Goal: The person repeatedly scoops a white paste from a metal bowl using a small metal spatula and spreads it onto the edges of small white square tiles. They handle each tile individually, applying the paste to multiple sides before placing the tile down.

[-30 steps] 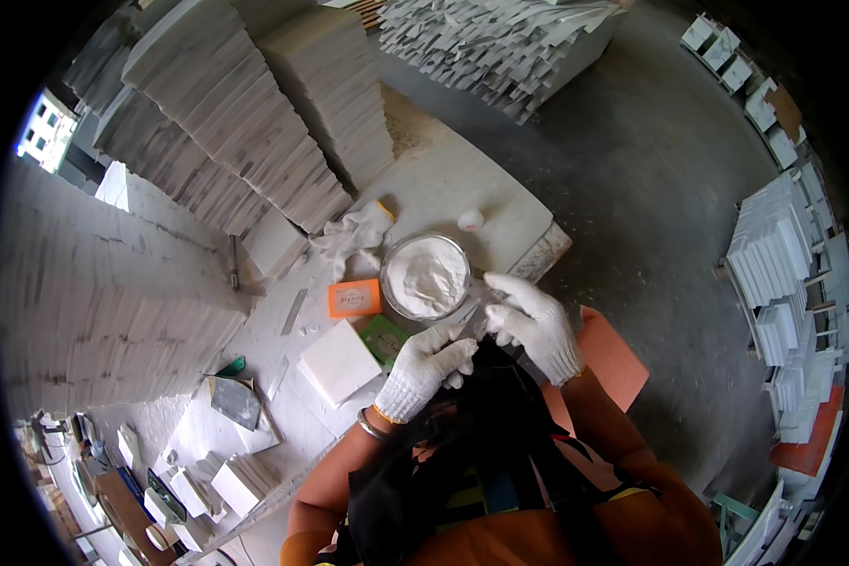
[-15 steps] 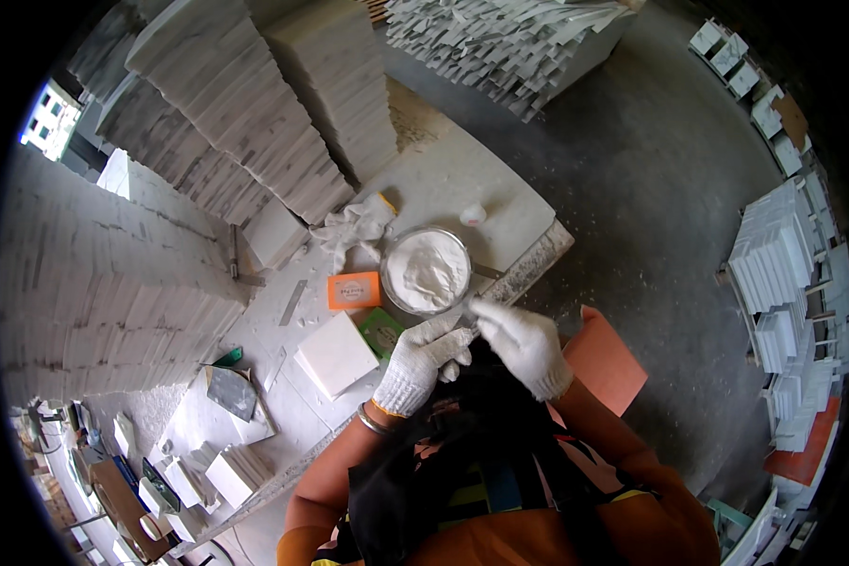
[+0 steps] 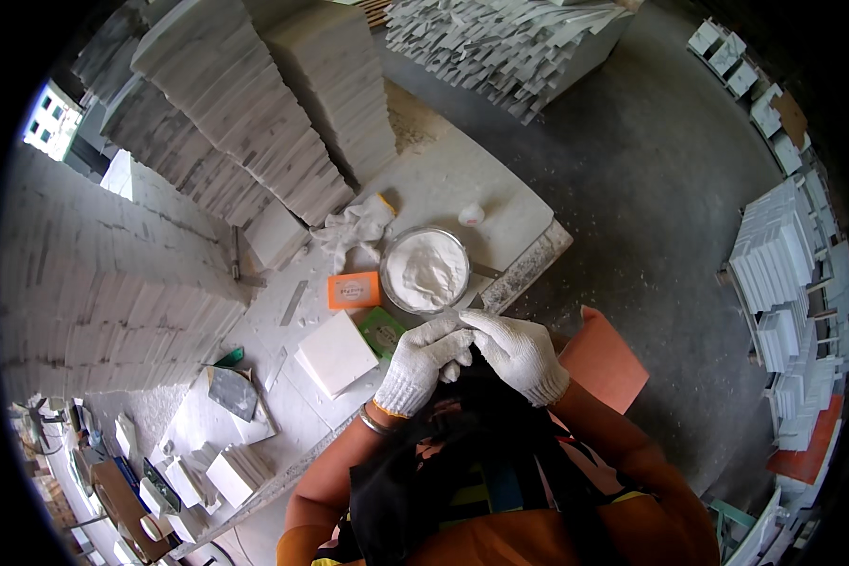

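Observation:
Both hands wear white knit gloves and meet close to my chest, just below a round bowl of white paste (image 3: 425,270). My left hand (image 3: 421,365) has its fingers curled against my right hand (image 3: 516,353), fingertips touching. Whether something small sits between them is hidden by the gloves. A thin metal blade (image 3: 485,272) lies beside the bowl. A white square tile (image 3: 336,354) rests on the worktable (image 3: 500,203) to the left of my left hand, with a green pad (image 3: 381,329) next to it and an orange block (image 3: 355,291) beyond.
Tall stacks of white stone tiles (image 3: 255,123) stand at the back left of the table. A crumpled white cloth (image 3: 354,226) and a small white cap (image 3: 471,215) lie near the bowl. More tile stacks (image 3: 783,264) line the right side of the grey floor.
The two gloved hands have stayed together and shifted slightly down toward my chest. The bowl and tiles have not moved on the table.

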A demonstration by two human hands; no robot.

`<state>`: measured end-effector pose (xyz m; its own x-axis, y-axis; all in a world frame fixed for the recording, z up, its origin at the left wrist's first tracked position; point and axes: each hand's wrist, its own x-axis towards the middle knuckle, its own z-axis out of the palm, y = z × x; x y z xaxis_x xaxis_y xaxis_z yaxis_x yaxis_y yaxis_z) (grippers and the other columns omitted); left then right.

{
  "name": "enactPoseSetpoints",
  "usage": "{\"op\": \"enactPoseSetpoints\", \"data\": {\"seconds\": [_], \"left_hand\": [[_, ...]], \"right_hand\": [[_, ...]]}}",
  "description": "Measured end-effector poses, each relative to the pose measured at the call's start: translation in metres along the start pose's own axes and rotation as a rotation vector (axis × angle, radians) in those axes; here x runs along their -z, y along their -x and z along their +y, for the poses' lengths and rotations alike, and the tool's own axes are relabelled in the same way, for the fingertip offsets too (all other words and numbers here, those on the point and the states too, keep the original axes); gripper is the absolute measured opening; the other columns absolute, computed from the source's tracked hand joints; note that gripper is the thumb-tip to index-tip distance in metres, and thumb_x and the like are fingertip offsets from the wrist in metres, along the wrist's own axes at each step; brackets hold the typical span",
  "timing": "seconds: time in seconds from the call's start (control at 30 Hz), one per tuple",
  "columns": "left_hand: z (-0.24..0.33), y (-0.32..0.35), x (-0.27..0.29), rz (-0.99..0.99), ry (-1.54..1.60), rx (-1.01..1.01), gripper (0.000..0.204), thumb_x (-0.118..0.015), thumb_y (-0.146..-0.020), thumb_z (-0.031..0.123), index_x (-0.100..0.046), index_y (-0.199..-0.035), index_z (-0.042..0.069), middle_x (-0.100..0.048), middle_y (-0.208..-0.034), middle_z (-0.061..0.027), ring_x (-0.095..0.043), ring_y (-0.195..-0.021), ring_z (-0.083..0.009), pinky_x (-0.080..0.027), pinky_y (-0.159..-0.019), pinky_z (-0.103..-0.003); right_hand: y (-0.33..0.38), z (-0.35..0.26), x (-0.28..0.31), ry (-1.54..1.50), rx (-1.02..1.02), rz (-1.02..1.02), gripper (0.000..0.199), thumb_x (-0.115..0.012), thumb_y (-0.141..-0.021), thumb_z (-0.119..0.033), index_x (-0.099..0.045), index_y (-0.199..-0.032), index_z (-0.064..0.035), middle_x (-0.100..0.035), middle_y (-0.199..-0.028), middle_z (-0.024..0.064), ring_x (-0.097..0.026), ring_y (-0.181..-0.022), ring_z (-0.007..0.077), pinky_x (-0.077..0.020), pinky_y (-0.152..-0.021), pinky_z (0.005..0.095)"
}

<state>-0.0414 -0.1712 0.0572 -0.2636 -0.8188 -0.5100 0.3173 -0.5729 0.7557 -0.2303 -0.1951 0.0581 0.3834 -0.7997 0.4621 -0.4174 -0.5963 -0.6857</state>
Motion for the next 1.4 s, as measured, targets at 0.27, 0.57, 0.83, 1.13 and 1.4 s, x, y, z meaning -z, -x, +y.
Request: {"op": "enactPoseSetpoints", "data": {"seconds": [0.27,0.57,0.83,1.13,1.4], "left_hand": [[-0.001,0.0,-0.001,-0.001,-0.017,-0.003,0.017,-0.066,-0.099,0.013,-0.07,-0.107,-0.001,-0.066,-0.077,-0.0032,-0.053,-0.058,-0.0074,-0.043,-0.053,-0.021],[0.01,0.007,-0.007,0.009,-0.133,-0.068,0.021,-0.066,-0.1,0.017,-0.072,-0.11,0.0,-0.067,-0.076,-0.0013,-0.053,-0.057,-0.0047,-0.043,-0.054,-0.018],[0.014,0.009,-0.012,0.014,-0.167,-0.085,0.026,-0.065,-0.1,0.017,-0.07,-0.117,-0.002,-0.066,-0.078,-0.0016,-0.053,-0.059,-0.0051,-0.043,-0.055,-0.018],[0.018,0.013,-0.013,0.008,-0.229,-0.115,0.026,-0.064,-0.099,0.017,-0.071,-0.117,-0.001,-0.067,-0.08,-0.0011,-0.053,-0.061,-0.0049,-0.042,-0.056,-0.019],[0.009,0.007,-0.009,0.053,-0.429,-0.199,0.034,-0.07,-0.096,0.015,-0.07,-0.127,0.002,-0.07,-0.091,-0.0057,-0.06,-0.071,-0.0069,-0.051,-0.067,-0.023]], "right_hand": [[-0.003,0.001,-0.002,0.014,0.016,0.037,0.033,-0.069,-0.09,-0.005,-0.071,-0.123,-0.0115,-0.073,-0.088,0.0148,-0.073,-0.074,0.0301,-0.0573,-0.064,0.037],[-0.011,0.044,0.02,0.105,-0.275,0.124,0.027,-0.072,-0.091,-0.011,-0.07,-0.118,-0.01,-0.073,-0.092,0.0163,-0.073,-0.079,0.0326,-0.0572,-0.067,0.0384],[-0.015,-0.001,0.024,0.089,0.005,0.085,0.018,-0.074,-0.089,-0.007,-0.067,-0.106,-0.006,-0.072,-0.085,0.0142,-0.072,-0.073,0.0309,-0.0559,-0.063,0.0382],[-0.011,0.036,0.033,-0.169,-0.544,0.071,0.023,-0.065,-0.097,-0.012,-0.064,-0.119,-0.003,-0.073,-0.087,0.0121,-0.069,-0.066,0.0182,-0.0536,-0.059,0.0319],[-0.022,0.003,0.041,-0.744,-0.879,-0.147,0.042,-0.064,-0.096,-0.015,-0.06,-0.131,0.0067,-0.072,-0.088,0.0123,-0.065,-0.07,0.0126,-0.0508,-0.063,0.0256]]}}
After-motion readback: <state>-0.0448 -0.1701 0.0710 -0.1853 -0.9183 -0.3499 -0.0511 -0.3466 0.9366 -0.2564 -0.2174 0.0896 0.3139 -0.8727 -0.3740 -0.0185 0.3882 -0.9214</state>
